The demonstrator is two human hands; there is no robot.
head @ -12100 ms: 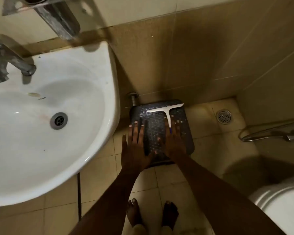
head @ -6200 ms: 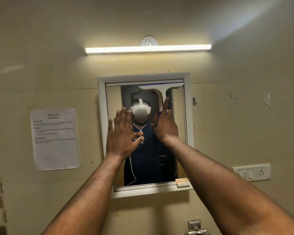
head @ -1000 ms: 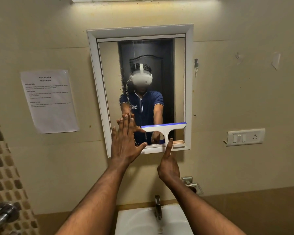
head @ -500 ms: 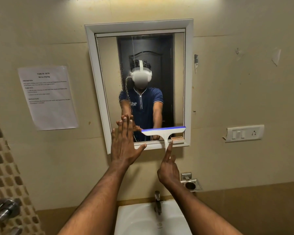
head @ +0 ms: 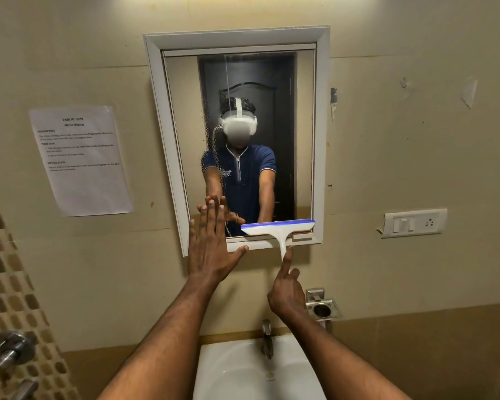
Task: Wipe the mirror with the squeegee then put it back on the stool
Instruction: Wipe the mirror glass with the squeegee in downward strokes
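Mirror [head: 272, 140], white-framed, on beige wall: streaks and droplets down its left part. Squeegee [head: 277, 228], white with blue blade, lies across the mirror's bottom right corner, handle down over the frame. Right hand [head: 286, 293] grips the handle end, forefinger extended along it. Left hand [head: 211, 243] flat, fingers spread, at the bottom left corner. Basin [head: 243, 373] and tap [head: 267, 337] below.

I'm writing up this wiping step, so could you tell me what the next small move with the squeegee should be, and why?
Probably lift the squeegee off the glass and carry it up to the untouched left strip. Its blade sits at the bottom edge of the mirror, so this stroke is spent, while water streaks show on the left half. The right hand holds the handle; the left hand is open and flat.
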